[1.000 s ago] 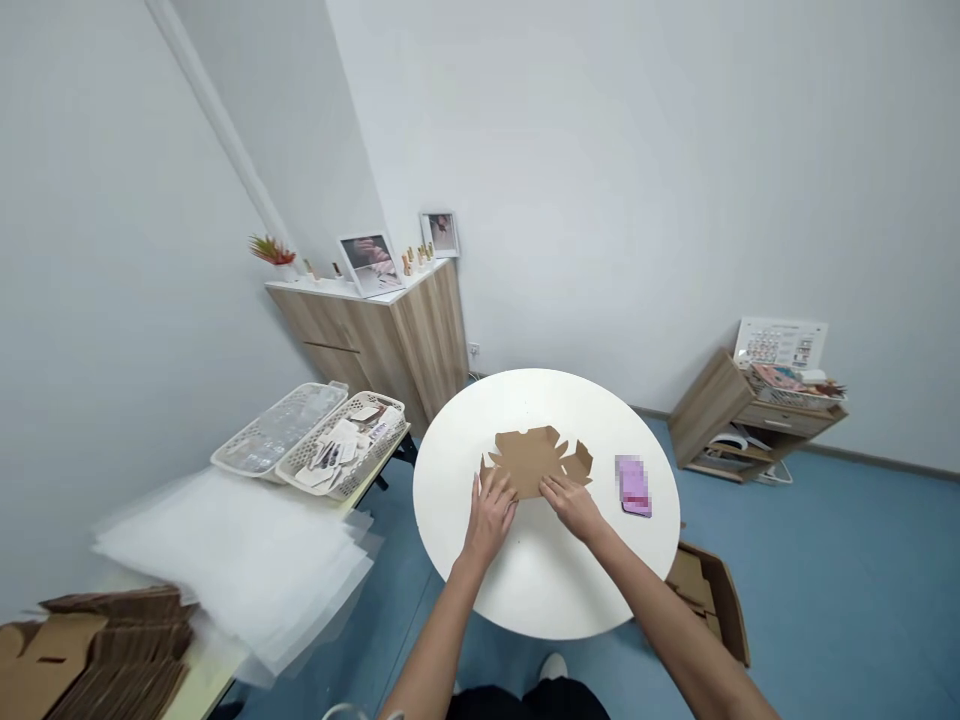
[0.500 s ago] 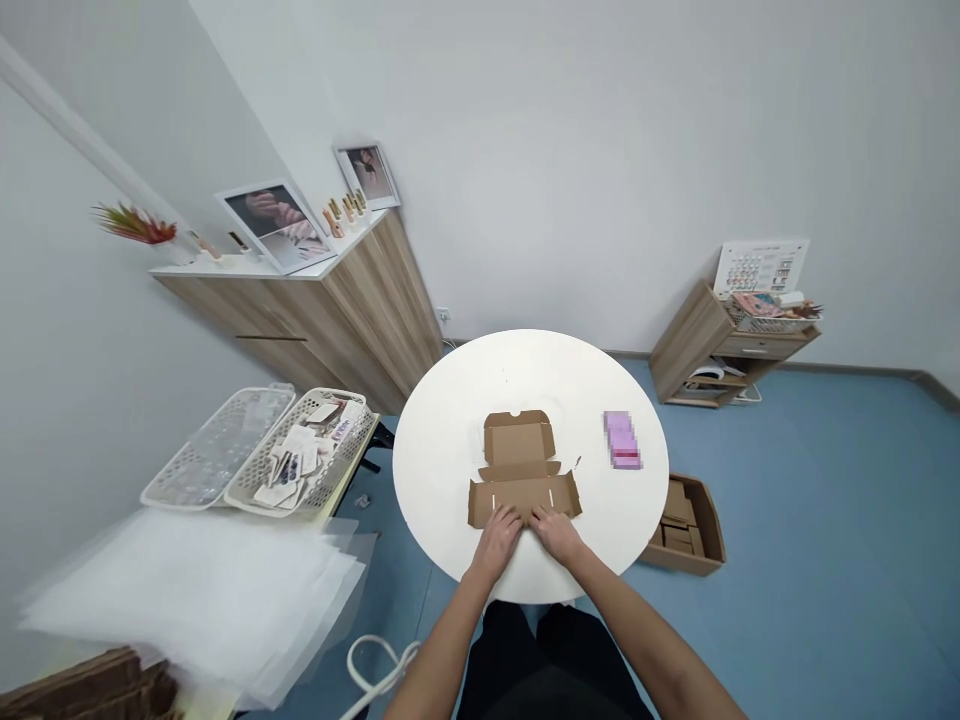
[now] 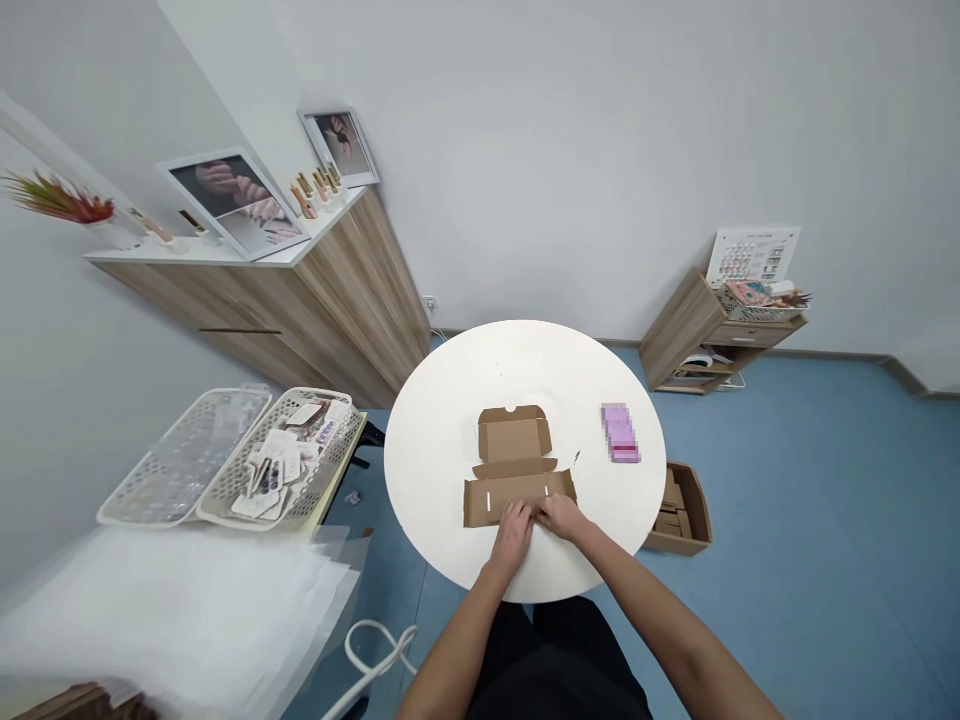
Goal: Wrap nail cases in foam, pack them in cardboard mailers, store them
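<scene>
A brown cardboard box [image 3: 516, 440], unfolded with its lid laid back and its flaps spread, lies on the white round table [image 3: 435, 450]. My left hand [image 3: 514, 535] grips the middle of its near edge, fingers bent over the cardboard. Close beside it, my right hand [image 3: 561, 517] has its fingers curled onto the same edge, a little to the right. The fingertips of the two hands almost meet. Two white slots show in the near panel. To the right lies a pixelated purple packet [image 3: 620, 433], apart from both hands.
A carton [image 3: 701, 510] holding folded cardboard stands on the floor right of the table. At left are a white basket of cards [image 3: 217, 500], another basket [image 3: 112, 505] with clear packs, and translucent sheets [image 3: 180, 620]. A wooden cabinet [image 3: 360, 290] stands behind them.
My left hand has slid right along the box's near edge. My right hand's fingers have curled in more on the cardboard. The camera view has shifted slightly.
</scene>
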Demonstrator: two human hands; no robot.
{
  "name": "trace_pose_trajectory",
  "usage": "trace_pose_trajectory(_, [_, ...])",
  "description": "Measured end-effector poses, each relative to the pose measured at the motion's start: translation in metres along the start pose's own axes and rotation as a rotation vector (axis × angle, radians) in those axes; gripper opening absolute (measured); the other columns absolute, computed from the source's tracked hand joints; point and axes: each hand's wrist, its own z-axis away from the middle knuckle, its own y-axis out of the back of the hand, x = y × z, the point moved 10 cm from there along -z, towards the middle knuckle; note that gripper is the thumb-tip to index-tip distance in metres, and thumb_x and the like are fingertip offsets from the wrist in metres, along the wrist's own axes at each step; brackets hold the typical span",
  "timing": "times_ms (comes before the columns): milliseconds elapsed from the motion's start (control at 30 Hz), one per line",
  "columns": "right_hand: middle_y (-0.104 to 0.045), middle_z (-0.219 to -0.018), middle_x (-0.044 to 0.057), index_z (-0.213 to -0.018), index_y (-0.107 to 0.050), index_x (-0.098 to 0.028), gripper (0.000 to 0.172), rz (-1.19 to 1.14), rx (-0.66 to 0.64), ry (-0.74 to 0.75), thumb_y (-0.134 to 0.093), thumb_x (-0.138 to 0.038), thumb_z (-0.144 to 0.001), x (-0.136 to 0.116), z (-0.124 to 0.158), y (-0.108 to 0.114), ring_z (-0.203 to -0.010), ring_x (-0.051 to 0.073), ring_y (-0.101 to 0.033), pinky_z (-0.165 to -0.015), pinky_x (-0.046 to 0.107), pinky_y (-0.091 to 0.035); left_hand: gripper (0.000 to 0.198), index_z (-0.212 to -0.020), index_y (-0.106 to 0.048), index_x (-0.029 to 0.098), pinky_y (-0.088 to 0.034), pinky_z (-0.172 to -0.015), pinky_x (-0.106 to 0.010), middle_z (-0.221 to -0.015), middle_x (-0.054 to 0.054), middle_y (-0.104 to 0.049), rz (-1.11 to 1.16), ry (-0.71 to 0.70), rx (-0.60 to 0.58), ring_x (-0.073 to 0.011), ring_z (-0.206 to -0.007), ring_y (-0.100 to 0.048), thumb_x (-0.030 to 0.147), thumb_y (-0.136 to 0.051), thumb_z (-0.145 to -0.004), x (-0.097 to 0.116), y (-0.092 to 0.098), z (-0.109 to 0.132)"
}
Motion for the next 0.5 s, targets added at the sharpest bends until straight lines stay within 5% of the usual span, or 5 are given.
trace_pose_trajectory(133, [-0.072,-0.088,0.006,-0.083,-0.069,-0.017,0.019,-0.146,0.068,-0.004,-0.051,-0.015,-0.083,0.012,-0.01,0.023,-0.085,0.018,-0.065,-0.074,0.025,-0.045,0.02,-0.079,-0.053,0.021,-0.047,-0.093,-0.047,-0.082,-0.002,-0.055,0.086,0.046,0.031,-0.0204,-0.084,-0.056,0.009,-0.041,-0.089,-0.004,-0.002,-0.005])
trace_pose_trajectory(300, [-0.066,-0.106,0.01,-0.106,-0.06,-0.016,0.024,-0.259,0.48,-0.311,-0.044,-0.022,-0.088,0.072,-0.021,0.09,-0.101,0.021,-0.06,-0.082,0.029,-0.045,0.022,-0.077,-0.052,0.021,-0.046,-0.094,-0.047,-0.079,-0.002,-0.054,0.105,0.021,0.036,-0.0195,-0.079,-0.055,0.007,-0.041,-0.089,-0.005,-0.002,-0.004])
trace_pose_trajectory(500, [-0.07,-0.106,0.011,-0.114,-0.056,-0.016,0.031,-0.576,0.258,-0.468,-0.052,-0.032,-0.087,0.092,-0.061,0.069,-0.092,0.02,-0.066,-0.077,0.029,-0.045,0.022,-0.081,-0.058,0.02,-0.05,-0.08,-0.041,-0.083,-0.005,-0.055,0.148,0.007,0.019,-0.0213,-0.084,-0.053,0.011,-0.04,-0.091,-0.005,-0.003,-0.004])
